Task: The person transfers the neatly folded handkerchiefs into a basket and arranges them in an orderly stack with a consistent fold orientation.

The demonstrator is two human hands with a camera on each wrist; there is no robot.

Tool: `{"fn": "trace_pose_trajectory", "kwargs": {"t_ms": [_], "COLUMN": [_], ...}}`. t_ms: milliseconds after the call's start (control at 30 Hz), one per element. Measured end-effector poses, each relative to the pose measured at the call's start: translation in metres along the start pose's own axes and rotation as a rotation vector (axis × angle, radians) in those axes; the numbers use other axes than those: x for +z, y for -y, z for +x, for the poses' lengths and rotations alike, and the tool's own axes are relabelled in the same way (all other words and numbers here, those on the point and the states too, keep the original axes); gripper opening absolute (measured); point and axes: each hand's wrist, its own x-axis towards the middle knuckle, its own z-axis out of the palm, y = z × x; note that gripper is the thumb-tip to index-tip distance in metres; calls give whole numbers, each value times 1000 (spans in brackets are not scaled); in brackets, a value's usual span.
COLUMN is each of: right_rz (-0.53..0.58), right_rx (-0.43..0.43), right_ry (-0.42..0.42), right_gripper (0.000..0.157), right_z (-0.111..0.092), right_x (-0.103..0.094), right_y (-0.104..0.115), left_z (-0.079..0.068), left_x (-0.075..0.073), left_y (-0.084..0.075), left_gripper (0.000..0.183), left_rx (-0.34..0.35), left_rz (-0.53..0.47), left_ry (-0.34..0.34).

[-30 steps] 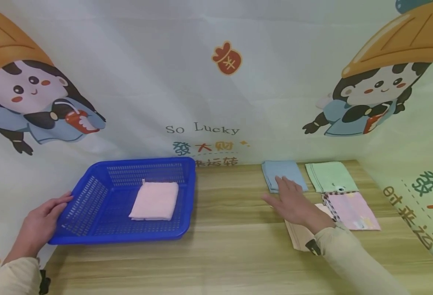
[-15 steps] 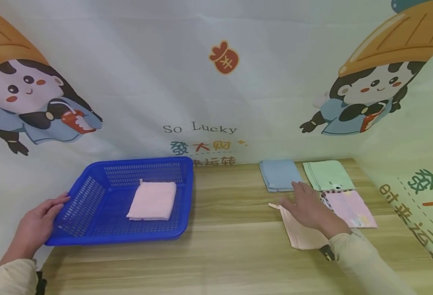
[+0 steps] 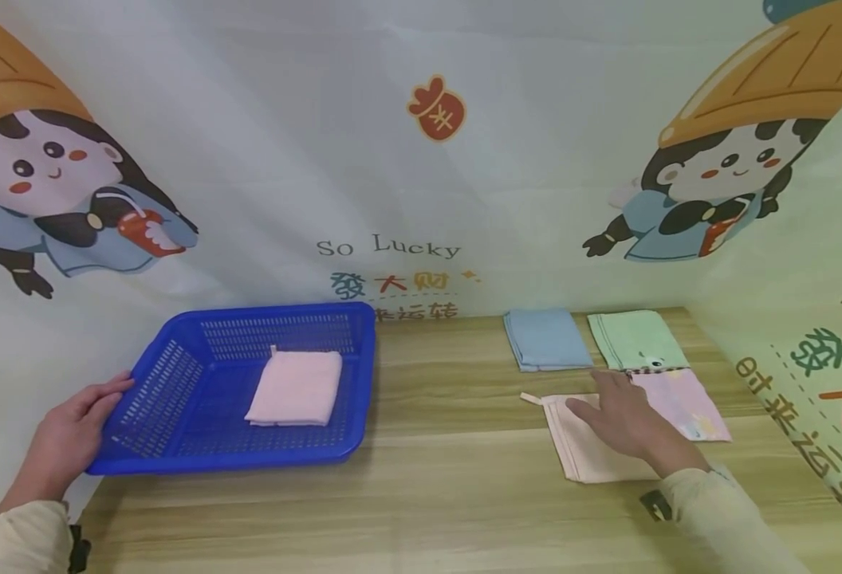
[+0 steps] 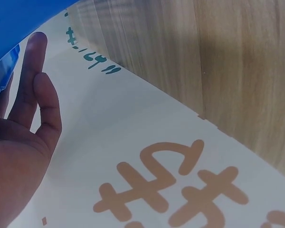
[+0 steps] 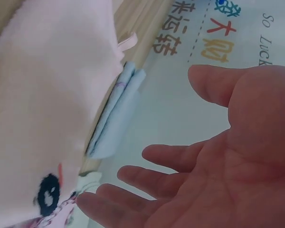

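Note:
A blue plastic basket (image 3: 227,466) stands on the left, with a folded pale pink towel (image 3: 297,387) inside. My left hand (image 3: 69,438) holds the basket at its left rim; in the left wrist view, fingers (image 4: 35,52) lie beside and below the blue plastic. My right hand (image 3: 625,418) hovers over a folded peach towel (image 3: 572,446), fingers apart and holding nothing. Its palm faces that towel in the right wrist view, where a dark embroidered patch (image 5: 49,194) shows. Just right of this hand lies a pink patterned towel (image 3: 690,406), partly covered by it.
A folded blue towel (image 3: 548,339) and a folded green towel (image 3: 639,339) lie along the back of the wood-grain table (image 3: 421,510). Printed cloth walls (image 3: 285,159) enclose the table's back and sides.
From over the blue towel, my right hand has moved right and towards me, above the peach towel. My left hand stays at the basket, and the towels keep their places.

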Motion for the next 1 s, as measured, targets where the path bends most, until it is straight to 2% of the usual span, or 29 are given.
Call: {"fn": "trace_pose_trajectory", "kwargs": {"t_ms": [233,433,600,800,1000], "right_rz": [-6,-27,-30,-10,16], "right_rx": [56,76,90,74,38], "right_ry": [28,17,9,-3,-13], "right_gripper": [84,81,79,70,67], "right_z": [-4,-6,-7,-7,-3], "right_x": [0,2,3,4,7], "right_y": [-11,-22,-28,-32,-32], "left_z": [-1,-1,-1,1,0], "left_x": [4,6,6,5,5], "left_y": [1,3,2,-1,-2], "left_gripper": [60,59,60,63,64], "left_rx": [7,27,11,-39,-61], "left_rz": [10,21,25,6,-12], "left_ry": [-26,-44,-55,-45,-38]}}
